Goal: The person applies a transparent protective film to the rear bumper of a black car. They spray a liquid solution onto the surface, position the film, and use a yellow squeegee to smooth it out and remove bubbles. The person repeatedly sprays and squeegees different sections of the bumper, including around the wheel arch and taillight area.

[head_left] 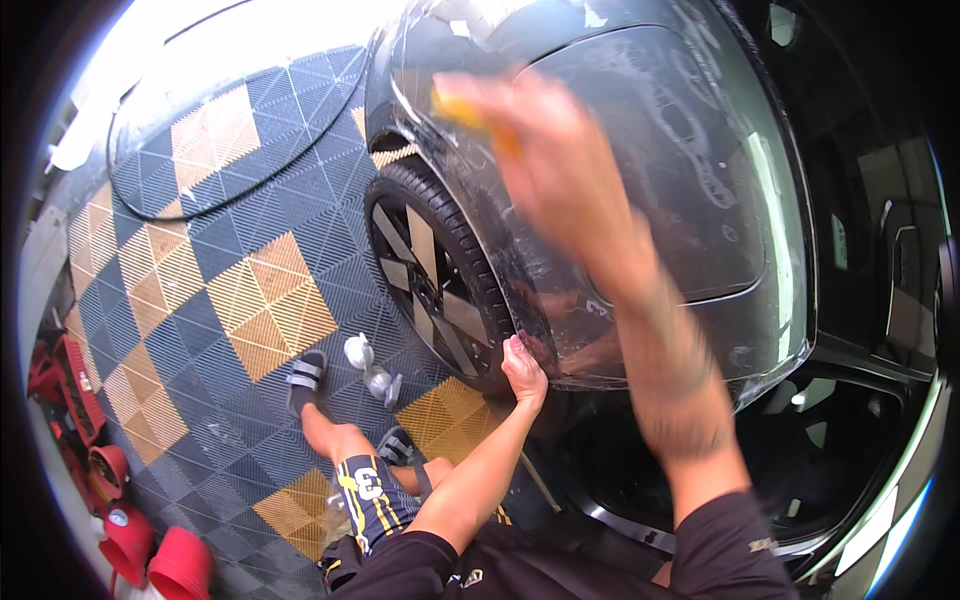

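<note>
My right hand (560, 135) is closed around a small yellow squeegee (457, 108), both smeared by motion, above the front part of a dark grey car panel (690, 255). Clear film (655, 120) with wet, milky streaks lies over that panel, and its loose edge shows at the lower corner. Down by the wheel arch, my left hand (525, 372) is curled shut against the panel's lower edge, beside the tyre. What its fingers pinch there is too small to make out. The wheel (430, 265) has dark spokes with lighter inserts.
Grey and tan grid tiles (270, 300) cover the floor. Crumpled clear film (370, 368) lies near my sandalled foot (306, 380). A black hose (180, 217) loops across the upper left. Red containers (180, 563) stand at lower left. An open dark car interior (740, 450) is at right.
</note>
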`<act>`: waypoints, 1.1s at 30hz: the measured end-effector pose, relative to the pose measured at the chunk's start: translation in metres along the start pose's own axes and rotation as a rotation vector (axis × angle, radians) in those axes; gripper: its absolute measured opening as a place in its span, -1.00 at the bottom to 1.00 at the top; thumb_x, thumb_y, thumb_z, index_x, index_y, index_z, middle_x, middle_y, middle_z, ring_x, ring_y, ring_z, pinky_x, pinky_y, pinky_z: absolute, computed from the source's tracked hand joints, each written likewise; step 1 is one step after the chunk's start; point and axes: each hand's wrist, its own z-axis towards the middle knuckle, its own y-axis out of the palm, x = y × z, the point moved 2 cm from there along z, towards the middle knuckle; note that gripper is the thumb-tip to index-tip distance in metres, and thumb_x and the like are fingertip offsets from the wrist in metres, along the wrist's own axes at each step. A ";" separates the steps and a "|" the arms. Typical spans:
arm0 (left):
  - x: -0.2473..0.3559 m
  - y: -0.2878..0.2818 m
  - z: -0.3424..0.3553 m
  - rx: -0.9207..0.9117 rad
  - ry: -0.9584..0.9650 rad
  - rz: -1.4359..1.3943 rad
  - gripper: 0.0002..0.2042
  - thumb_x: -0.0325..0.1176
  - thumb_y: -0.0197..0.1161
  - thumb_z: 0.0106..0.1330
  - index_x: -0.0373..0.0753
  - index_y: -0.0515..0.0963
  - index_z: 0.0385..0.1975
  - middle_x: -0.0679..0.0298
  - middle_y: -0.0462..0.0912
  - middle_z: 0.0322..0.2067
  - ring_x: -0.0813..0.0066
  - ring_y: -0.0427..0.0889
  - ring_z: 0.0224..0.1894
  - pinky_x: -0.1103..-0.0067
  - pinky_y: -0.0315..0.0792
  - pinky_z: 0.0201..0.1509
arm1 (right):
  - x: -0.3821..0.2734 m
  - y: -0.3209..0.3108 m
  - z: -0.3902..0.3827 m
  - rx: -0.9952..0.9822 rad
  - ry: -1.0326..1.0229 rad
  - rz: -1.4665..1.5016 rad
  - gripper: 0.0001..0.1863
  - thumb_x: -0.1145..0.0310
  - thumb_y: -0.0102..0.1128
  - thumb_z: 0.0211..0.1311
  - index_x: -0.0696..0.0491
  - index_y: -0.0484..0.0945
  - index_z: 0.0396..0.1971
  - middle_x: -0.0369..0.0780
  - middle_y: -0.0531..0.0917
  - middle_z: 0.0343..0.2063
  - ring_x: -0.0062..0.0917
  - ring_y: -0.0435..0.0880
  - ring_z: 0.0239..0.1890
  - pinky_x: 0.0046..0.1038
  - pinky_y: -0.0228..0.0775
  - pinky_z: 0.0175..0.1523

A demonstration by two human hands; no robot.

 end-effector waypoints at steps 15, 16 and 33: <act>0.051 -0.013 0.002 0.038 0.186 -0.071 -0.60 -0.15 -0.20 0.47 -0.38 0.35 -0.45 -0.11 0.39 -0.67 -0.17 0.42 -0.57 0.24 0.24 -0.50 | -0.145 -0.102 -0.258 -1.785 0.376 -0.275 -0.71 0.29 0.15 -0.10 0.08 0.61 -0.33 -0.16 0.53 -0.23 -0.35 0.54 -0.25 -0.35 0.45 -0.26; 0.053 -0.013 0.010 0.051 0.192 -0.046 -0.60 -0.15 -0.20 0.47 -0.39 0.35 -0.44 -0.11 0.39 -0.67 -0.16 0.42 -0.57 0.24 0.24 -0.50 | -0.148 -0.093 -0.216 -1.490 0.178 -0.298 -0.67 0.33 0.16 -0.11 0.06 0.56 -0.25 -0.15 0.51 -0.27 -0.35 0.52 -0.29 -0.35 0.41 -0.30; 0.042 -0.024 0.000 -0.086 0.025 0.041 -0.67 -0.21 -0.19 0.46 -0.33 0.32 -0.44 -0.20 0.39 -0.64 -0.24 0.47 -0.47 0.17 0.23 -0.51 | -0.093 -0.008 -0.073 -0.916 -0.152 -0.439 -0.65 0.43 0.09 -0.06 -0.03 0.51 -0.17 -0.16 0.47 -0.42 -0.29 0.51 -0.33 -0.27 0.44 -0.31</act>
